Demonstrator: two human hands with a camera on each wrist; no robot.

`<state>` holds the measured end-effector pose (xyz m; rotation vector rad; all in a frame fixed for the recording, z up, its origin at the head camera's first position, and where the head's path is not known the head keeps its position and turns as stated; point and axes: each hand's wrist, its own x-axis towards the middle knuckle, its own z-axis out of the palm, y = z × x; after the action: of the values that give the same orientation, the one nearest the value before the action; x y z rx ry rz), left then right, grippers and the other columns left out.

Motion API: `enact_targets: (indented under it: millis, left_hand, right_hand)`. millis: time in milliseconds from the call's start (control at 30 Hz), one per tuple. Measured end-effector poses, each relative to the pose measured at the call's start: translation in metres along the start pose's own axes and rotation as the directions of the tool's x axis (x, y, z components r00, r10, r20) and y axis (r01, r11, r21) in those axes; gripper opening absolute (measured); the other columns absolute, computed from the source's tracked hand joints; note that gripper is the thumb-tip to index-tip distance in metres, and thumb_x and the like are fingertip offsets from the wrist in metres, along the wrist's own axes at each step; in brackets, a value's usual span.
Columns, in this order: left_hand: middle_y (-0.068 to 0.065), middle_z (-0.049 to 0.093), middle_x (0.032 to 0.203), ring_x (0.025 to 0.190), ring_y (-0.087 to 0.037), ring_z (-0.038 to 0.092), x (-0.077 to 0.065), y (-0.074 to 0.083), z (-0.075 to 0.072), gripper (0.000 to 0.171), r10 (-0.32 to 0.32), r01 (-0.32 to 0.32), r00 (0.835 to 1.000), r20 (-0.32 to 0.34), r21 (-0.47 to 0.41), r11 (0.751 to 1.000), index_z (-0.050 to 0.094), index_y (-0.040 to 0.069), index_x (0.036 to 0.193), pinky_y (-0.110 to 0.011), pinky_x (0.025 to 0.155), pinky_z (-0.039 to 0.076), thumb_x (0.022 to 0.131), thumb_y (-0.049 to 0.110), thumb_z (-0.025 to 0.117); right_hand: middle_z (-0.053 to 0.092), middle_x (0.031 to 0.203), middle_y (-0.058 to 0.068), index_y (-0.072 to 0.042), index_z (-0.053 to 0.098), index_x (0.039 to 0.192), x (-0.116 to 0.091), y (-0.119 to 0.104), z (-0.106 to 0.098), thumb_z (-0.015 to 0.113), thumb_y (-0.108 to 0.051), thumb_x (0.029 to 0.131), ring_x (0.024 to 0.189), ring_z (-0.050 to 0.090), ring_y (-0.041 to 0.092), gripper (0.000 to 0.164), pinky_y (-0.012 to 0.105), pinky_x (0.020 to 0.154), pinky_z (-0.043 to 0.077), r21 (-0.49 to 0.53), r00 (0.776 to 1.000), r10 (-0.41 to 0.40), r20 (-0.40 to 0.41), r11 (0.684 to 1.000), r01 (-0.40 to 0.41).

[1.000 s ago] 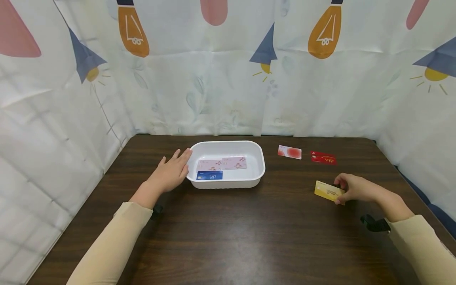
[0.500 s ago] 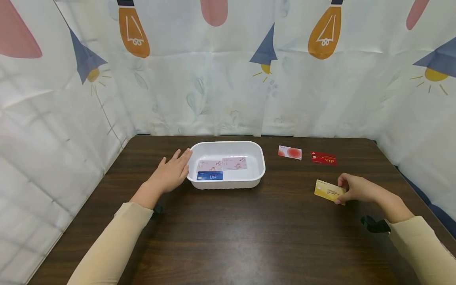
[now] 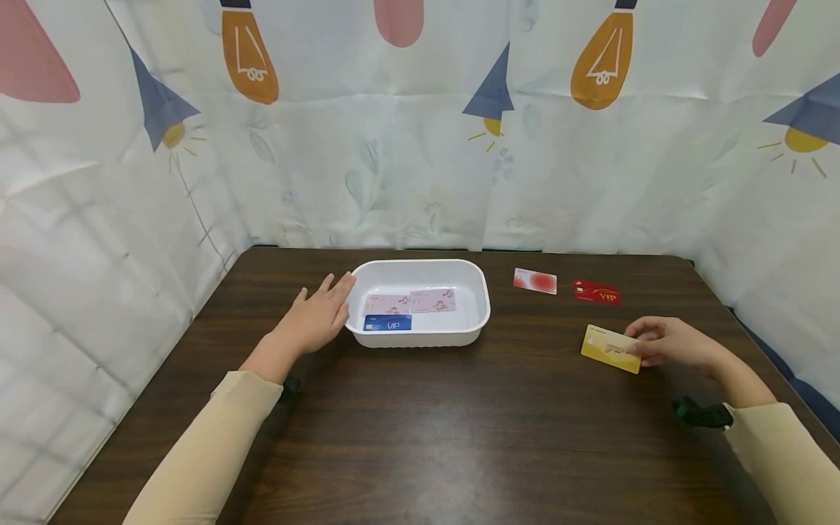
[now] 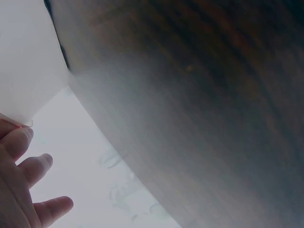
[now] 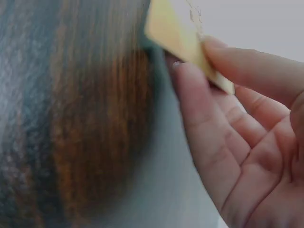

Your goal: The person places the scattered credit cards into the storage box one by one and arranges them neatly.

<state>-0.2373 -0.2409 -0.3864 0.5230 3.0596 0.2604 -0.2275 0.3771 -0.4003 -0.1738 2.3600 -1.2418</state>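
My right hand (image 3: 676, 343) pinches a yellow plastic card (image 3: 607, 348) by its right end, thumb on top and fingers beneath. In the right wrist view the yellow card (image 5: 178, 33) is tilted between thumb and fingertips. My left hand (image 3: 313, 317) has its fingers straight and rests against the left rim of a white plastic basin (image 3: 459, 338). Inside the basin lie two pink cards (image 3: 433, 300) and a blue VIP card (image 3: 387, 323). In the left wrist view the left hand's fingers (image 4: 35, 168) show at the lower left, at the basin's edge.
Beyond the right hand, a red VIP card (image 3: 597, 292) and a white card with a red circle (image 3: 534, 281) lie flat on the dark wooden table (image 3: 420, 423). A patterned curtain (image 3: 420, 175) hangs behind the table and along its sides.
My right hand has shifted slightly up and right, and its grip on the yellow card changed, with the fingers now tucked under it. The left hand and basin have stayed put.
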Motion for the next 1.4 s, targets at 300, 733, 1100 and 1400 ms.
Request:
enact_targets:
  millis: [300,733,1100,1400]
  left_hand:
    - [-0.015,0.022,0.168,0.153,-0.041,0.018,-0.001,0.001,-0.002,0.060,0.005,-0.005,1.000,-0.005,0.007,1.000,0.020,0.004,0.164,-0.075,0.113,0.016,0.110,0.025,0.034]
    - [-0.014,0.021,0.168,0.154,-0.041,0.017,-0.002,0.002,-0.004,0.059,0.003,-0.003,1.000,0.002,0.006,1.000,0.019,0.004,0.164,-0.074,0.114,0.015,0.110,0.024,0.034]
    - [-0.014,0.022,0.168,0.154,-0.041,0.017,-0.003,0.002,-0.003,0.059,0.000,0.000,1.000,0.000,0.002,1.000,0.019,0.005,0.164,-0.074,0.114,0.014,0.110,0.026,0.033]
    - [-0.014,0.022,0.168,0.154,-0.041,0.017,-0.002,0.003,-0.003,0.060,0.003,-0.003,1.000,-0.004,0.000,1.000,0.019,0.005,0.164,-0.074,0.114,0.015,0.110,0.025,0.034]
  right_hand:
    - [0.066,0.114,0.006,0.014,0.054,0.133,0.002,0.011,-0.008,0.065,-0.020,0.103,0.089,0.064,0.011,0.047,0.030,0.078,0.060,0.075,0.988,-0.008,-0.151,0.997,0.019]
    - [0.066,0.109,-0.005,-0.010,0.068,0.122,0.000,-0.025,0.000,0.067,-0.025,0.102,0.091,0.066,0.010,0.025,0.027,0.081,0.060,0.141,0.966,-0.081,-0.244,0.983,0.118]
    - [0.071,0.101,-0.011,0.010,0.055,0.134,0.010,-0.070,0.017,0.065,-0.024,0.103,0.088,0.067,0.008,0.047,0.028,0.079,0.060,0.078,0.953,-0.170,-0.251,0.978,0.195]
    - [0.072,0.111,0.001,0.008,0.057,0.135,0.034,-0.103,0.041,0.066,-0.023,0.102,0.091,0.066,0.010,0.046,0.027,0.079,0.058,0.062,0.951,-0.235,-0.202,0.966,0.252]
